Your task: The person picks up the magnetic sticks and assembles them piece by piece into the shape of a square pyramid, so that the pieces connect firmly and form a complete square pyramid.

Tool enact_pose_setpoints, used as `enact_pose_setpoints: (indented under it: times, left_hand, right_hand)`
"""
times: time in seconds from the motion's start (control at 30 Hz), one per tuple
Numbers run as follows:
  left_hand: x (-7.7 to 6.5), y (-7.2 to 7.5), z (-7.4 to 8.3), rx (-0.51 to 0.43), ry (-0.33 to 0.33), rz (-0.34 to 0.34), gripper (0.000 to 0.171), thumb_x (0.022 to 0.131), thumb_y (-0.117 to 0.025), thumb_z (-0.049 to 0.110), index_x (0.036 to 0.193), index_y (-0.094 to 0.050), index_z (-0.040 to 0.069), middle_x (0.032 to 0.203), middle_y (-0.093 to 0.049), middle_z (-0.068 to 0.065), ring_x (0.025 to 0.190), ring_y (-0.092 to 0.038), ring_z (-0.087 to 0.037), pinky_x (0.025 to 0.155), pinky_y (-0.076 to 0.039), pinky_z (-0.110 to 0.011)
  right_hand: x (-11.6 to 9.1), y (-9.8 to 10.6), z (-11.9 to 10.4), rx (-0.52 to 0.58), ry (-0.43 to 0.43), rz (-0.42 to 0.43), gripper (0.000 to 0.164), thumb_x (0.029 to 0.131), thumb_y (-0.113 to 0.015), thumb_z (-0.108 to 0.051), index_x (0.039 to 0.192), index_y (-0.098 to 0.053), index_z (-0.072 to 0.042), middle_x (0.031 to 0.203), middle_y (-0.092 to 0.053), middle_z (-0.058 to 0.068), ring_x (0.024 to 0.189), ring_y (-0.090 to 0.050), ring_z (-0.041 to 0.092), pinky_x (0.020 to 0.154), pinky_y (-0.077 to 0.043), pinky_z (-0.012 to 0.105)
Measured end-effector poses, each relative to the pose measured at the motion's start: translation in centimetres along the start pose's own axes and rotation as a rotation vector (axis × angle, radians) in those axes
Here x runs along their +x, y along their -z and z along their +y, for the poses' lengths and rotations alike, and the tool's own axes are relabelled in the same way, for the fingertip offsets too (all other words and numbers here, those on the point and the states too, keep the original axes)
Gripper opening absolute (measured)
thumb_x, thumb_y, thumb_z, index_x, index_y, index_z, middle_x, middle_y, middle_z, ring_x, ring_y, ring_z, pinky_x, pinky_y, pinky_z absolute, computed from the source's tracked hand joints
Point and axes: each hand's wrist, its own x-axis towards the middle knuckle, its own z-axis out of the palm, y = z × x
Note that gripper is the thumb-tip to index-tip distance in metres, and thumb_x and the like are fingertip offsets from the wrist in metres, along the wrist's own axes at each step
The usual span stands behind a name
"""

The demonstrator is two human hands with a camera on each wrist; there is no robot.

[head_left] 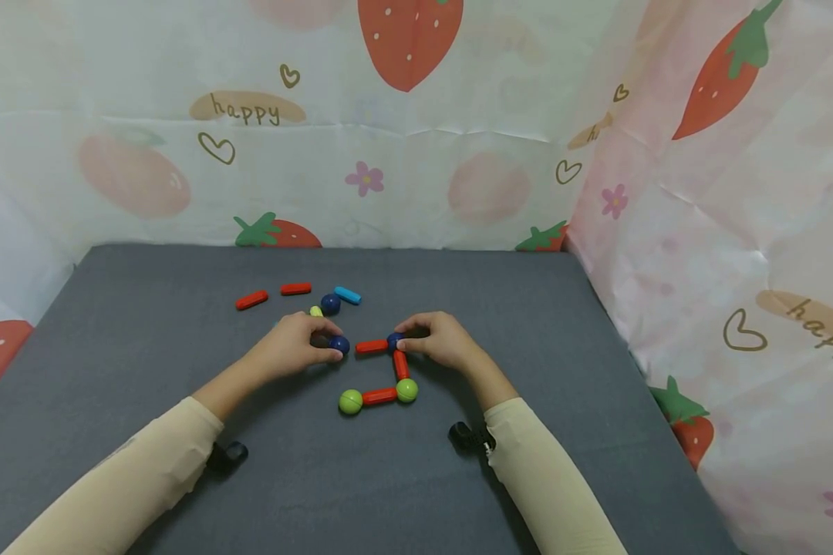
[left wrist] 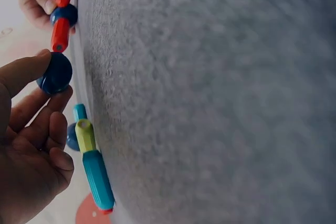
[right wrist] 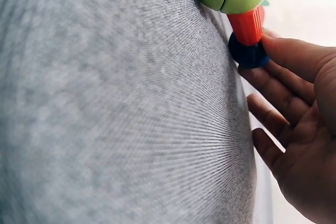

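Observation:
My left hand (head_left: 293, 344) pinches a dark blue ball (left wrist: 56, 73) between thumb and fingertips. That ball is close to the free end of a red rod (head_left: 371, 348). The rod's other end meets a second dark blue ball (right wrist: 249, 52), which my right hand (head_left: 442, 339) pinches. From this second ball another red rod (head_left: 401, 365) runs toward me to a green ball (head_left: 406, 390). A third red rod (head_left: 379, 396) joins it to another green ball (head_left: 350, 401) on the left, so the pieces form a three-sided shape with its left side open.
Beyond my left hand lie two loose red rods (head_left: 252, 300), a light blue rod (head_left: 348, 295), another dark blue ball (head_left: 330, 304) and a yellow-green rod (left wrist: 85, 135). A thicker teal rod (left wrist: 98, 179) shows in the left wrist view. Grey cloth (head_left: 284, 493) covers the table; a printed curtain (head_left: 416, 185) stands behind.

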Motion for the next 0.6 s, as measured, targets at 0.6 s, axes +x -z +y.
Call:
enact_pose_setpoints:
  times: [0.6]
  left_hand:
    - [0.87,-0.71,1.07,0.052,0.015,-0.033,0.035,0.089,-0.082,0.030,0.119,-0.074,0.012,0.111,-0.075,-0.003,0.102,-0.068,-0.019,0.090,-0.055,-0.045]
  right_hand:
    - [-0.16,-0.04,-0.05,0.029,-0.003,0.010,0.022,0.093,-0.078,-0.033,0.114,-0.077,-0.028,0.112,-0.071,-0.005,0.090,-0.059,0.020,0.074,-0.050,0.034]
